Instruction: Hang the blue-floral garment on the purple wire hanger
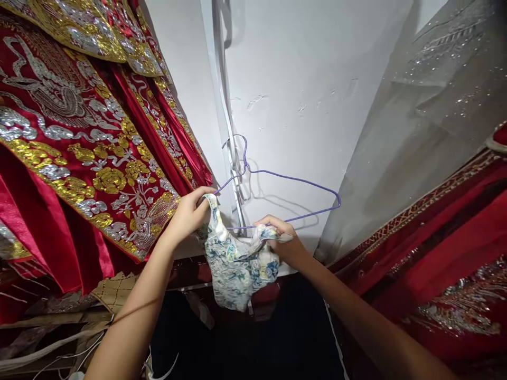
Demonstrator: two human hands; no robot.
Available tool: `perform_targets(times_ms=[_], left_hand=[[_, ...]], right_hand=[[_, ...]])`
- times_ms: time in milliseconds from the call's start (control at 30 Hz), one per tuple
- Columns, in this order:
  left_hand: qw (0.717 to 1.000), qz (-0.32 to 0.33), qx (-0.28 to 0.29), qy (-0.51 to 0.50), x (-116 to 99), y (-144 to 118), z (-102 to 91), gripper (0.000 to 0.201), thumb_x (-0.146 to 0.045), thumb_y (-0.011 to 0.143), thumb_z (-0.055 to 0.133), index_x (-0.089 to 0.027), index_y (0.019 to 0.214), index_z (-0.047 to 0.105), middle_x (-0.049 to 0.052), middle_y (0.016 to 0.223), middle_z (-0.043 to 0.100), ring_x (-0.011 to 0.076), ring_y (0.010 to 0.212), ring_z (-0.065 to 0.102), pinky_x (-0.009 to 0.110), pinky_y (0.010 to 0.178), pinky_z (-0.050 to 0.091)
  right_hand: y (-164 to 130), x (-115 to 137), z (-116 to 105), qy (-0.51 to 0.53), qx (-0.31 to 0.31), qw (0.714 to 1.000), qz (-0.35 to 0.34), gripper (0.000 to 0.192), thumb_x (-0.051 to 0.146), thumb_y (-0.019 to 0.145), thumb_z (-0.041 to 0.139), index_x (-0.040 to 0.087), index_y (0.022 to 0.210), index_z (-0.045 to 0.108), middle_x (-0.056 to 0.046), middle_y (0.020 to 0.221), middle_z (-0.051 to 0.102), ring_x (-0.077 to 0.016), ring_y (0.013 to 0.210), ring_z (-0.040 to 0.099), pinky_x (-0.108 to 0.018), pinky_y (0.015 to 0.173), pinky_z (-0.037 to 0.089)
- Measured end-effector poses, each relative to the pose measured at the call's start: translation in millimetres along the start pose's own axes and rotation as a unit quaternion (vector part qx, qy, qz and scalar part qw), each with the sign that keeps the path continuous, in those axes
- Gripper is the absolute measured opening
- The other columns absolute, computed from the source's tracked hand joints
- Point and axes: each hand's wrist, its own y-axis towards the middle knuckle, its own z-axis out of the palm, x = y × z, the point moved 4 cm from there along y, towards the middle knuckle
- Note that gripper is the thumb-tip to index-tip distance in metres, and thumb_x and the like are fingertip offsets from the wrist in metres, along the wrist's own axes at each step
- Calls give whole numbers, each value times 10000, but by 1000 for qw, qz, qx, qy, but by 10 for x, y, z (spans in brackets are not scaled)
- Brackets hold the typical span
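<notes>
A small floral top (233, 274), white with blue and yellow, hangs bunched between my two hands. My left hand (195, 210) is closed at its left strap, where the left arm of a purple wire hanger (293, 178) meets the fabric. The fingers of my right hand (285, 240) are closed on the cloth at the right shoulder, just below the hanger's bottom bar. The hanger's right end sticks out bare past my right hand. Its hook points up in front of the wall. The hanger's left end is hidden by my left hand and the cloth.
Red satin garments (106, 182) with gold and silver embroidery hang on the left. A sheer sparkly white fabric (431, 89) and a red beaded garment (447, 243) hang on the right. Behind the hanger, a thin metal upright (222, 79) stands against the white wall (309, 79).
</notes>
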Motion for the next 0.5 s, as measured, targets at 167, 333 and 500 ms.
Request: perform_targets(times_ms=[167,333,500], left_hand=[[997,18,-19,75,34,-56,-76,308,-269,948,443,-197,1094,704,53,1026,743,233,945,669,304,856,477],[994,29,-39,100,98,44,-175,224,-241,911,438,-195,792,622,-6,705,592,166,691,552,257,663,393],[993,-112,-48,-7,376,215,-217,299,-289,838,495,-202,567,401,-29,548,369,121,521,366,250,499,263]], right_hand=[[-65,43,-340,14,-164,986,-35,616,245,782,605,201,1392,536,-24,748,631,-192,631,546,-307,587,427],[-107,35,-1168,20,-334,942,-18,749,178,698,787,200,1400,527,-13,706,597,-172,620,539,-337,616,421],[-77,229,-1576,-18,-220,973,73,262,312,652,878,157,820,750,-166,916,723,-246,817,663,-384,693,473]])
